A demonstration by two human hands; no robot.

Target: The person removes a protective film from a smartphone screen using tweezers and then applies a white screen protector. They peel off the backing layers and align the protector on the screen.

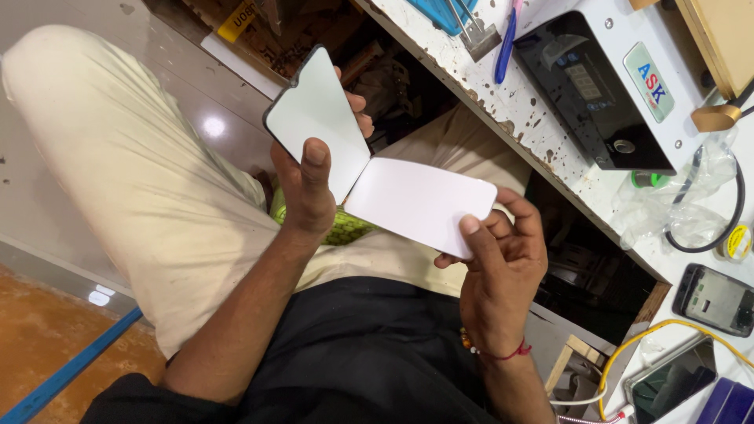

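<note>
- The bench [565,169], white and spotted with brown, is running down the right, above and right of the glass; its near end is cut off by the frame.
- The person is sitting with a knee in pale trousers [118,173] raised left of the glass.
- A black-and-white machine [605,94] is sitting on the bench, well right of the glass; its top is cut off.
- The glass [318,118], a phone front panel with a black rim, is being held up over the lap, tilted, white face showing.
- The film [420,204], a white sheet, is hanging off the glass's lower right edge, folded open like a book page; it looks to be in the middle of being peeled.
- The left hand [306,196] is clamping the glass, thumb on its face, fingers behind.
- The right hand [503,259] is pinching the film's free end, thumb on top.
- As a judgement, finishing the peel calls for a steady pull away from the glass while the left hand is holding it firm.
- Two phones [715,298] are lying on the bench, far right of the glass, one partly cut off.
- A blue pen [505,43] and a metal scraper [475,31] are lying on the bench, upper right of the glass.
- The glass's back is hidden, as is most of a green thing [345,228] under it.
</note>
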